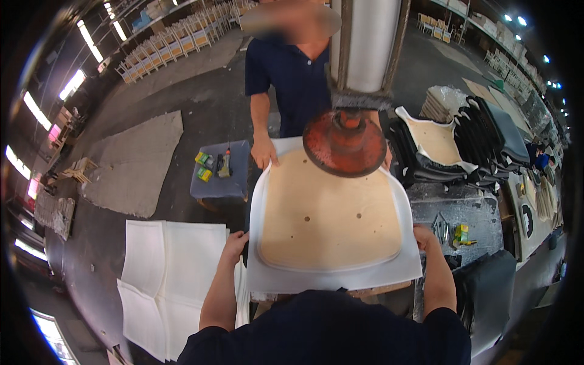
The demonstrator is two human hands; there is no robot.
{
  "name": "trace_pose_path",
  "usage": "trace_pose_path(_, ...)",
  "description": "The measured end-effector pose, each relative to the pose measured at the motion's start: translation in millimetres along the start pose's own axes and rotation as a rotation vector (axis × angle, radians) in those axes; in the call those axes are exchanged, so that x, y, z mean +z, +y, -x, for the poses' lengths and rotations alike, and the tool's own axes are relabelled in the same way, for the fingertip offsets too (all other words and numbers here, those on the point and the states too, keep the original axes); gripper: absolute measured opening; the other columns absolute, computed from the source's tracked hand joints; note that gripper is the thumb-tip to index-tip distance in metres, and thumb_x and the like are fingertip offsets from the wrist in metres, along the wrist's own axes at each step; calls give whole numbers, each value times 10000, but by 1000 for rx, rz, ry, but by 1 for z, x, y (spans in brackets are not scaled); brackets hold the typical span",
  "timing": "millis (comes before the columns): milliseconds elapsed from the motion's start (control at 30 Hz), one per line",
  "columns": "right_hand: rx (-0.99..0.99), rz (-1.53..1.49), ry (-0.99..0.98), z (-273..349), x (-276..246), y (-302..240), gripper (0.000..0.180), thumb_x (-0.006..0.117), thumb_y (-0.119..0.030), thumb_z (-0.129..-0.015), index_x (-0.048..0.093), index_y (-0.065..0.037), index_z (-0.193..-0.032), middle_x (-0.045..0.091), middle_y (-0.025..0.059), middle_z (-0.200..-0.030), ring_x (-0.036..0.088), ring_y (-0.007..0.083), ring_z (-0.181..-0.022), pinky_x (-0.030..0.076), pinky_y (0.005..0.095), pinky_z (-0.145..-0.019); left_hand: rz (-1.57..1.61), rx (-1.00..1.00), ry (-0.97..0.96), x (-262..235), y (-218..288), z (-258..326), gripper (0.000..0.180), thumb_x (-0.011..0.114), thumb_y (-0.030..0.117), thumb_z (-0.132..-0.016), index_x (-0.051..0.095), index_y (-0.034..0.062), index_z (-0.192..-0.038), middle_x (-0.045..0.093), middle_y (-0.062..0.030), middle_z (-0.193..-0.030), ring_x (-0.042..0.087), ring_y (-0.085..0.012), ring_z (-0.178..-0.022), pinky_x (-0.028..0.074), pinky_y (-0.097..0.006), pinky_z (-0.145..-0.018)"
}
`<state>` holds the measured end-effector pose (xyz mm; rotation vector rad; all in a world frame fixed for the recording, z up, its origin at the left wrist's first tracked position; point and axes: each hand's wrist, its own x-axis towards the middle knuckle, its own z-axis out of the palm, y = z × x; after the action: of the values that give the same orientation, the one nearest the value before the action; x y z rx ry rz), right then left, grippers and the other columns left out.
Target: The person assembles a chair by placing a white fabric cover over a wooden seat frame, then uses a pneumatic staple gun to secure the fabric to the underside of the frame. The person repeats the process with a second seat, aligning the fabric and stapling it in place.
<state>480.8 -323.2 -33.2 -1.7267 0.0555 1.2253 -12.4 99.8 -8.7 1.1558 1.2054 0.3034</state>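
White sheets (194, 258) lie stacked at far left. Next, a covered stool (207, 185) bears a hand tool (225, 165) and small green-yellow boxes (204, 174). Left hand (235, 246): fingers partly curled at the left edge of white padding (334, 280); cannot tell whether it grips. Pale wooden panel (328, 222) lies on this padding, centre, between both hands; a co-worker's hand (264, 151) touches its far left corner. Red disc (344, 146) overhangs the far edge. Right hand (424, 237): fingers curled closed on the padding's right edge. Farther right, black padded pieces (480, 140) stand piled above a worktop (483, 213).
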Motion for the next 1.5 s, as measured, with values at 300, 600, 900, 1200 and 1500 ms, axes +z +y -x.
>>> trace_pose_path(300,-59,272,206,11,11,-6,404,797,-218,-915,784,43,-1223,811,196,-1075,794,318,-874,637,471,-772,-292,39,165,32,-1,-1,539,736,467,-1052,808,-52,-1180,819,-168,-1010,782,-258,-911,595,-429,-815)
trace_pose_path(600,-286,699,482,5,17,6,419,681,-191,-893,796,82,-1191,793,297,-1178,771,384,-1132,574,436,-955,-618,190,315,41,-5,3,556,618,456,-1049,807,-67,-1063,764,-358,-1063,748,-507,-1080,573,-548,-947)
trace_pose_path(900,-252,624,565,9,26,7,494,665,-209,-906,753,115,-1269,775,305,-1256,746,405,-1210,557,451,-1013,-709,150,329,42,-5,0,569,579,455,-1062,788,-74,-1090,748,-366,-1158,724,-507,-1164,556,-563,-1018)
trace_pose_path(1200,-330,629,532,-2,20,14,511,706,-260,-899,750,153,-1197,790,323,-1170,781,385,-1115,580,485,-902,-691,201,303,40,-7,-4,544,562,425,-1074,792,-67,-1089,761,-338,-1149,726,-509,-1136,551,-570,-1005)
trace_pose_path(1500,-193,764,441,12,25,4,536,730,-405,-851,814,37,-1143,760,349,-1193,746,463,-1190,585,496,-1012,-455,139,265,34,-15,-11,474,654,387,-1049,806,-58,-1106,810,-239,-1025,780,-377,-1000,569,-486,-891)
